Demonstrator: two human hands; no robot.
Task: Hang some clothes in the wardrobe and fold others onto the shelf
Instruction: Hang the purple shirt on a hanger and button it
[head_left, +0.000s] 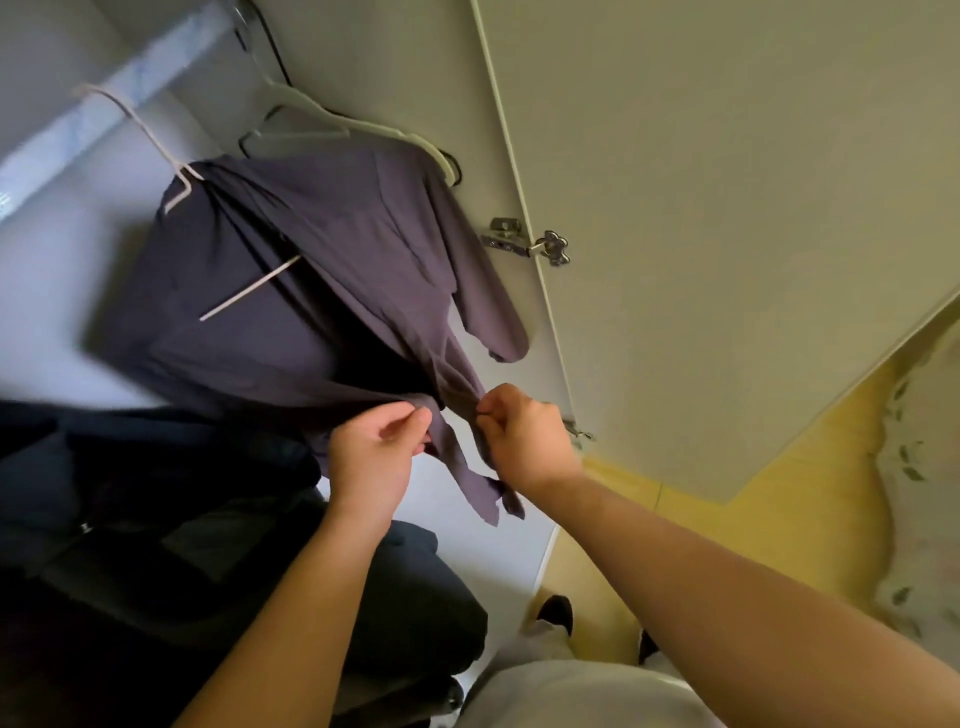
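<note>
Shirt (332, 270), purple-grey, centre of frame. Hem pinched low centre by left hand (371, 462), fingers curled on cloth; front edge pinched just beside it by right hand (524, 441). Draped on white hanger (156, 140), upper left, hook up by blurred rail (119, 98). Spare hangers (322, 117), top centre. Dark clothes (130, 519) heaped lower left. Wardrobe door (727, 208), open, right; metal hinge (524, 241) at its edge.

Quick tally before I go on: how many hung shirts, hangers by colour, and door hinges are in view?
Purple-grey shirt: 1
White hangers: 2
Black hanger: 1, partly hidden
Door hinges: 2
Total: 6
</note>
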